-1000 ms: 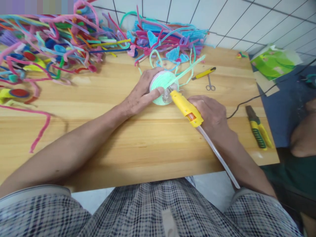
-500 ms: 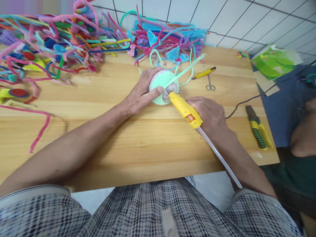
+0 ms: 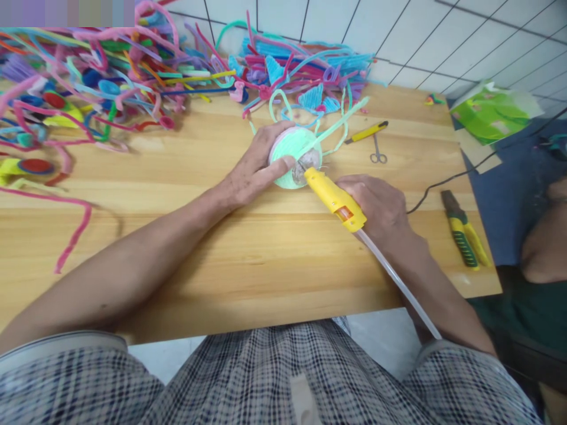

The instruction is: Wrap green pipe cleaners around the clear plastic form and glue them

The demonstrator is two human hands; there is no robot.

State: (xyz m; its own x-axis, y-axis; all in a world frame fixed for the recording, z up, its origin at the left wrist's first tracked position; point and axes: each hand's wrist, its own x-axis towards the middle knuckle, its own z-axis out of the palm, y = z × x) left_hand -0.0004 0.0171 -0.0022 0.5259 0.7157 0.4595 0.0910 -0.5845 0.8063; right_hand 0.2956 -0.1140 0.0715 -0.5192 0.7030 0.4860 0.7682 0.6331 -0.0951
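Observation:
A round piece wrapped in mint-green pipe cleaner [image 3: 287,146] is over the middle of the table, with a greyish bare patch on its right side. My left hand [image 3: 259,162] grips it from the left, thumb lying on its face. A mint-green strand [image 3: 343,121] sticks out from it to the upper right. My right hand [image 3: 376,200] is closed round a yellow glue gun [image 3: 334,199], whose nozzle is at the bare patch. A clear glue stick [image 3: 394,276] juts from the gun's rear.
Colourful pipe cleaners [image 3: 133,77] lie heaped at the back and left. A yellow cutter [image 3: 367,132], small scissors [image 3: 378,157] and pliers [image 3: 463,233] are on the right. A black cable [image 3: 436,182] runs off rightward. Another person's arm [image 3: 547,242] shows at the right edge.
The glue gun and my right hand have shifted very slightly right and down. My left hand keeps its hold on the round piece.

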